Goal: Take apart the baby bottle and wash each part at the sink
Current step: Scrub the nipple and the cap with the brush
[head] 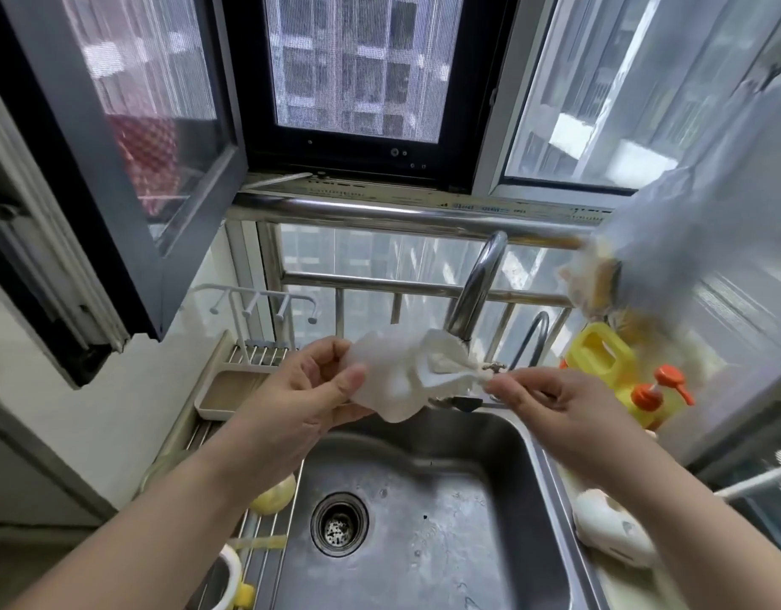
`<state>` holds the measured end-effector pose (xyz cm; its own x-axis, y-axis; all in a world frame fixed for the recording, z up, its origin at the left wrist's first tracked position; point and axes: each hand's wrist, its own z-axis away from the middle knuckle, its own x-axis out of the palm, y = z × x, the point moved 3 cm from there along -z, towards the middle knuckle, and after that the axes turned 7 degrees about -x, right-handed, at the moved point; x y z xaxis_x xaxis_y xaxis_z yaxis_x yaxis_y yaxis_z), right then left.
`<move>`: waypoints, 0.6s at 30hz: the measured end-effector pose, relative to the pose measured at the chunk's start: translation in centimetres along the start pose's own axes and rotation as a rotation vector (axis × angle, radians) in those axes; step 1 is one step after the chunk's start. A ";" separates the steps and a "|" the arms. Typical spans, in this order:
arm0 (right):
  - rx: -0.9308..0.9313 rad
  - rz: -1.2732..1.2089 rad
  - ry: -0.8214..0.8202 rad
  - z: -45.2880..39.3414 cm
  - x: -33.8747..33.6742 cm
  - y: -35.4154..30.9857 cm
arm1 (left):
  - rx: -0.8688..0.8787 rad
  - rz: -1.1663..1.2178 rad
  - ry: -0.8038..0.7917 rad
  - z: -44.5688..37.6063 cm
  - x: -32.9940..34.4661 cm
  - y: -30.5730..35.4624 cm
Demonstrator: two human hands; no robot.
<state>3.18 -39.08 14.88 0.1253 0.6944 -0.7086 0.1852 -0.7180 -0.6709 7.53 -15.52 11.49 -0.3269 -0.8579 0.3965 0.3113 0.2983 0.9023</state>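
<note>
Both hands stretch a crumpled white cloth (406, 376) over the stainless steel sink (424, 521).

Left hand (309, 389) fingers clamp one edge, right hand (551, 402) fingers pinch the opposite corner, likely pulling it open for wiping. Pale yellow rounded bottle part (274, 495) sits on the wire drying rack (256, 534) left of the sink; white bottle-like piece (608, 530) lies on the table at right.

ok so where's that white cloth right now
In the head view the white cloth is held up over the sink, stretched between the left hand and the right hand, just in front of the faucet.
</note>
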 end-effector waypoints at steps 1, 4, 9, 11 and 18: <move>0.021 0.014 0.053 -0.1 -0.6 0.3 | 0.018 0.017 -0.015 0.2 0.4 0.2; -0.034 -0.041 0.133 -0.6 -0.6 -0.7 | 0.052 -0.055 -0.050 0.3 1.5 0.7; -0.077 0.059 -0.046 0.5 -1.4 -1.6 | 0.052 0.007 -0.078 0.9 1.1 1.3; -0.035 0.102 0.036 0.1 -2.5 -0.8 | 0.064 0.028 -0.122 1.1 1.1 1.5; -0.107 -0.008 -0.134 1.0 -1.0 -2.7 | 0.075 0.024 -0.189 1.7 0.8 1.9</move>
<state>1.59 -37.87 17.22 -0.0069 0.6823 -0.7310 0.2891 -0.6985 -0.6547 6.35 -14.98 13.81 -0.4840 -0.7587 0.4360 0.2555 0.3540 0.8997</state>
